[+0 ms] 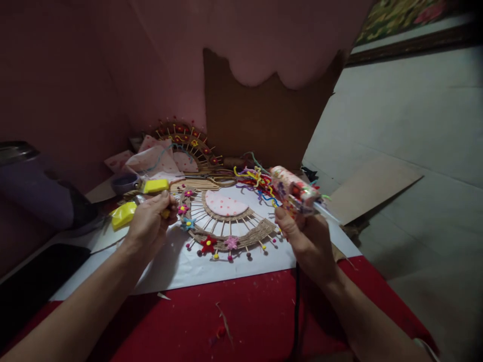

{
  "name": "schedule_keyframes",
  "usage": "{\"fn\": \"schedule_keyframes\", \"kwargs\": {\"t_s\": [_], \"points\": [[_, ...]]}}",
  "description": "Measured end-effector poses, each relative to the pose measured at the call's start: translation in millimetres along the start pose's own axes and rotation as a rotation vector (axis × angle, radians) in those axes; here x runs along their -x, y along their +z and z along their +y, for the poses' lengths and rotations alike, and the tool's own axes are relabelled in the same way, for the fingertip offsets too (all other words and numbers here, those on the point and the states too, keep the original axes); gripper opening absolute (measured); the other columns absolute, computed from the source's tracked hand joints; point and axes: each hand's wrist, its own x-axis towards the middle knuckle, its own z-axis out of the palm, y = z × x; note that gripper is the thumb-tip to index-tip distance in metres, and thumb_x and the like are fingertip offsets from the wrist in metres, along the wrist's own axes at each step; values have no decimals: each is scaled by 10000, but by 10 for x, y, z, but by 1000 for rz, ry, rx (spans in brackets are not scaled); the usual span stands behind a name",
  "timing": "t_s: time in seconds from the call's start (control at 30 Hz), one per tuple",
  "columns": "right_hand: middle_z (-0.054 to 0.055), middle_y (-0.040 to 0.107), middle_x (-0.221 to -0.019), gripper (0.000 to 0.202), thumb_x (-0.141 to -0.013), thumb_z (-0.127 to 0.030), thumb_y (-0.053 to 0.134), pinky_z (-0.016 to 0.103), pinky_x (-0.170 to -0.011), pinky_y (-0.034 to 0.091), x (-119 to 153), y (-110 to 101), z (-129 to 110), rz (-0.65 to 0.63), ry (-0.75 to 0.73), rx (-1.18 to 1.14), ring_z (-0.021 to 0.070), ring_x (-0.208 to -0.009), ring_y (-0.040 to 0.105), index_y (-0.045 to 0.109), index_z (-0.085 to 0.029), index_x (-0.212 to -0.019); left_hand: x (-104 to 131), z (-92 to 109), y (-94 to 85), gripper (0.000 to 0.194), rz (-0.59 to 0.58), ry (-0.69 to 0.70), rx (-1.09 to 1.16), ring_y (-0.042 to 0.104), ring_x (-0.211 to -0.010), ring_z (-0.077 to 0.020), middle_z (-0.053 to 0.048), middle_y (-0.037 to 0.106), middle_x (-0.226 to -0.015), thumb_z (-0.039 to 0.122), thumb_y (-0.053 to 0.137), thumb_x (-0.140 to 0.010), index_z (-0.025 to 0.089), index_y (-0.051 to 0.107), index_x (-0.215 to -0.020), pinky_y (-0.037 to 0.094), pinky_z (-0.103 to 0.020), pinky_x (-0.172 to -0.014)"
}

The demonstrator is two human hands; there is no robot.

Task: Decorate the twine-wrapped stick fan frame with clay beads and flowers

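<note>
A floral-patterned glue gun [294,186] is in my right hand [311,241], fingers wrapped round its handle; a dark cord hangs below. My left hand [151,218] is closed in a pinch left of the fan-shaped craft piece [260,232]. Something small and yellowish shows by its fingers, too unclear to name. The craft piece lies on white paper, with thin sticks, a twine-wrapped band and a pink dotted half-round centre [226,202]. Along the band sit a red flower [208,244], a pink flower [231,243], a blue flower [187,224] and others. Coloured beads tip the sticks.
Behind lie a second fan-shaped piece [181,131], scissors [222,179], sticks [194,186] and coloured fuzzy strips [256,178]. Yellow packets [124,215] lie to the left, near a purple container [33,186]. A cut cardboard sheet [260,120] stands against the wall.
</note>
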Motion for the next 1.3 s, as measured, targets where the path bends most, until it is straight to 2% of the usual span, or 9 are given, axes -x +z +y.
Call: {"fn": "schedule_keyframes", "kwargs": {"t_s": [0.2,0.4,0.57,0.7,0.8,0.93,1.07,1.2,1.3], "points": [[5,574,-668,145,-820,-337,590,250,-512,332,22,23,45,-260,-79,457,149,-568,486,545,-201,-844,48,-69,97,210,-48,14,15,507,-593,-62,14,593,-694,34,586,-491,125,555,-678,378,-158,-526],[82,668,-922,255,-872,-337,448,303,-657,440,263,-424,-93,-286,10,889,232,-799,632,508,-189,-1071,118,-61,133,273,-117,143,-23,594,-620,-123,-15,624,-755,236,713,-613,143,539,-803,453,-232,-545],[89,692,-920,277,-890,-328,378,328,-597,466,548,-811,14,-348,51,1182,263,-763,677,486,-194,-1106,196,-59,146,223,-219,190,-144,498,-457,-83,14,590,-624,332,680,-712,143,572,-755,358,-204,-410],[133,650,-1075,322,-904,-334,370,355,-603,483,661,-849,217,-339,-17,1387,271,-776,675,469,-169,-1162,238,-48,161,202,-236,202,-203,388,-407,-52,45,509,-496,323,679,-726,128,630,-719,286,-191,-393],[149,644,-1018,374,-902,-329,390,345,-570,480,677,-812,289,-336,-39,1508,264,-741,661,450,-125,-1210,259,-43,167,213,-250,189,-202,376,-425,-55,58,460,-453,321,683,-724,124,679,-805,279,-185,-407],[170,625,-990,474,-877,-413,453,367,-603,484,642,-801,168,-354,-196,1531,277,-762,632,465,-86,-1219,307,-61,176,318,-347,117,-106,480,-498,-77,31,565,-545,265,725,-690,144,668,-978,377,-195,-480],[131,624,-902,377,-873,-423,468,387,-632,469,501,-679,-143,-291,-339,1369,274,-752,611,559,-140,-1104,418,-88,217,281,-521,-132,79,593,-580,-122,-50,679,-797,283,726,-700,171,635,-941,424,-214,-485],[51,617,-866,130,-897,-250,484,287,-663,449,315,-274,-403,-413,-372,822,169,-750,590,586,-199,-958,527,-101,267,236,-643,-365,180,525,-487,-68,-25,619,-630,297,724,-710,114,666,-847,384,-164,-433],[38,608,-845,113,-885,-149,481,280,-707,431,219,74,-453,-456,-389,639,153,-777,569,586,-192,-877,564,-106,292,269,-701,-447,211,549,-509,-79,-40,632,-660,252,755,-670,98,670,-874,415,-172,-452]]}}
